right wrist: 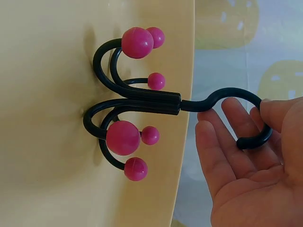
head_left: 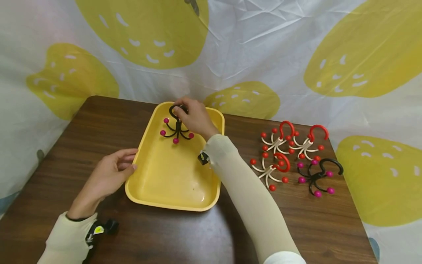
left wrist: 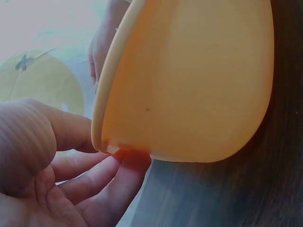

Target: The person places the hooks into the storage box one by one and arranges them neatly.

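My right hand [head_left: 196,117] pinches the curved top of a black claw hook [right wrist: 177,101] tipped with pink balls. The claw hook stands upright inside the yellow tub [head_left: 171,176], its prongs down at the tub's floor near the far end. In the right wrist view the thumb lies on the hook's loop, and the other fingers spread behind it. My left hand [head_left: 110,174] is at the tub's left side, its fingertips touching the outer wall just by the rim, as the left wrist view shows up close.
Right of the tub lie three claw hooks with red tops and red balls: a front one [head_left: 268,170], a back one [head_left: 277,143] and a right one [head_left: 306,145]. Beside them lies another black hook [head_left: 316,178] with pink balls. A lemon-print cloth [head_left: 244,44] hangs behind the brown table [head_left: 158,234].
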`<state>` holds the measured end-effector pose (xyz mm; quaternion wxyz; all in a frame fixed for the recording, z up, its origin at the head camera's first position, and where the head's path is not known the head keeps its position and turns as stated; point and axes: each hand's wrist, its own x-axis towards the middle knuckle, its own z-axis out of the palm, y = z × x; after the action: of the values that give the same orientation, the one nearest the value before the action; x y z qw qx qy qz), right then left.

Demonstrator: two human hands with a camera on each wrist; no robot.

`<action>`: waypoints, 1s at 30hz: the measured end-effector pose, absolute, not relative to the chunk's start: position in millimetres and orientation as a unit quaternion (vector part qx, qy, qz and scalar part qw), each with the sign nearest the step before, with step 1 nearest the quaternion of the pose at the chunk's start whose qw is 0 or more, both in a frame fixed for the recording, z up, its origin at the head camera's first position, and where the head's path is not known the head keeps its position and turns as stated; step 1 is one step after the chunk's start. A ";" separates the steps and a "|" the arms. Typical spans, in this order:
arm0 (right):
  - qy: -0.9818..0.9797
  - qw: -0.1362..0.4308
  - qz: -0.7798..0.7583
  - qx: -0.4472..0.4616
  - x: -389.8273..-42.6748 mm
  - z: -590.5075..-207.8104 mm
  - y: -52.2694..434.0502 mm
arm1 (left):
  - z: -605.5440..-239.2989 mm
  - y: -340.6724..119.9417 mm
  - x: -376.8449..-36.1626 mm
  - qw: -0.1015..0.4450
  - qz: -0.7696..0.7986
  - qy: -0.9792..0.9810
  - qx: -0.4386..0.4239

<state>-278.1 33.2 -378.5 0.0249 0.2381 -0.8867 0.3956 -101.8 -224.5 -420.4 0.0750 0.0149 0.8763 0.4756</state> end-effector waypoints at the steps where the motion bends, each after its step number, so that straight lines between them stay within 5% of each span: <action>1: -0.887 0.024 0.397 0.237 -278.3 -379.8 33.3 | -420.3 -224.3 -101.7 0.074 0.475 0.877 0.017; 30: -0.847 0.003 0.472 0.244 -263.5 -362.3 58.2 | -419.7 -224.4 -103.7 0.077 0.498 0.863 0.026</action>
<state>-263.5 58.2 -362.3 0.0033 0.2437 -0.8470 0.4724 -103.7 -224.4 -419.7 0.0772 0.0263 0.8634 0.4979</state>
